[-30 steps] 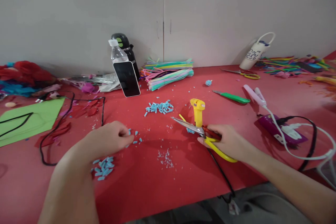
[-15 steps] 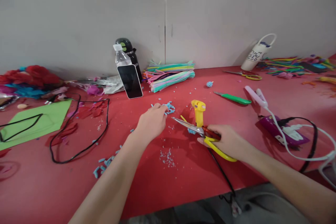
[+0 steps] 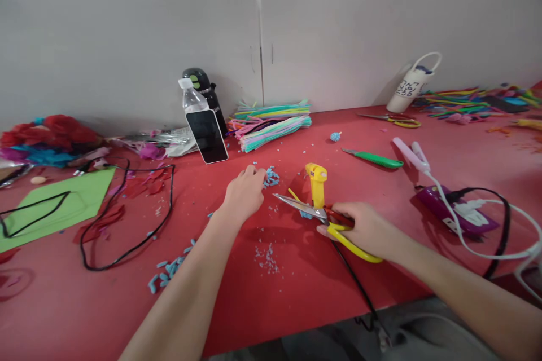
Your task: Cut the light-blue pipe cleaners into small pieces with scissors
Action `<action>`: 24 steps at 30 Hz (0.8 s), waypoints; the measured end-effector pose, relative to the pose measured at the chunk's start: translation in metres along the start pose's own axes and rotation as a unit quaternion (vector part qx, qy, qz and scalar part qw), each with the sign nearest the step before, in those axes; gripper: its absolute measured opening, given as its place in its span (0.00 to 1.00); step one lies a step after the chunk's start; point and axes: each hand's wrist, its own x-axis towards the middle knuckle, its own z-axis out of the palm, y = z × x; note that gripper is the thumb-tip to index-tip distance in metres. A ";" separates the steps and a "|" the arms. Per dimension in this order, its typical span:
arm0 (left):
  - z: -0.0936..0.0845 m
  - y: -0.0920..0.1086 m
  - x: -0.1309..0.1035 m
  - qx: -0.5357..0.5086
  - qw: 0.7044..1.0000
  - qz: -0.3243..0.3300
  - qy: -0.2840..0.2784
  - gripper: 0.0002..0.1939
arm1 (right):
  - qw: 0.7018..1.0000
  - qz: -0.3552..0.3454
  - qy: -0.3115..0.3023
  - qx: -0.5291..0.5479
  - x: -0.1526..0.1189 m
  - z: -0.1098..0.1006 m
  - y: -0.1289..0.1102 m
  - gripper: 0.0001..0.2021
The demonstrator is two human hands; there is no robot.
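My left hand (image 3: 245, 194) is at the small pile of short blue pieces (image 3: 271, 177), its fingers bent down at the pile's left edge; whether a piece is between them is hidden. My right hand (image 3: 359, 228) grips scissors (image 3: 301, 206) with red and yellow handles, blades pointing left and nearly closed. Just behind the scissors stands a yellow glue gun (image 3: 317, 183), with a bit of blue by its base. More blue pieces (image 3: 168, 272) lie left of my left forearm. Pale crumbs (image 3: 267, 259) are scattered between my arms.
Pipe cleaner bundles (image 3: 273, 127), a phone (image 3: 207, 136) and bottles stand or lie at the back. A green knife (image 3: 376, 159), a purple power strip (image 3: 455, 211) and cables are on the right. Black cable (image 3: 172, 197) and green paper (image 3: 84, 192) lie left.
The whole view has shifted slightly. My left hand stays at the blue pile with small finger movement. My right hand keeps the scissors in nearly the same place.
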 end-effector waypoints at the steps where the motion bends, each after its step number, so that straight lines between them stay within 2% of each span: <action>1: 0.000 -0.001 0.000 -0.002 1.000 -0.003 0.000 0.10 | 1.000 0.001 -0.002 -0.003 0.000 0.000 0.000 0.22; 9: -0.003 -0.001 -0.001 -0.027 0.999 -0.008 0.019 0.07 | 1.000 0.004 -0.008 0.006 0.000 -0.003 -0.005 0.21; 15: -0.013 -0.005 -0.010 -0.166 0.984 -0.020 0.061 0.06 | 1.000 0.002 -0.011 0.008 -0.001 -0.003 -0.002 0.21; 20: -0.025 -0.007 -0.022 -0.304 0.944 -0.033 0.119 0.05 | 1.000 0.019 0.010 0.005 -0.001 -0.001 0.000 0.22; 24: -0.033 0.003 -0.026 -0.455 0.881 -0.009 0.128 0.08 | 0.998 0.031 0.032 0.032 -0.002 -0.001 0.001 0.21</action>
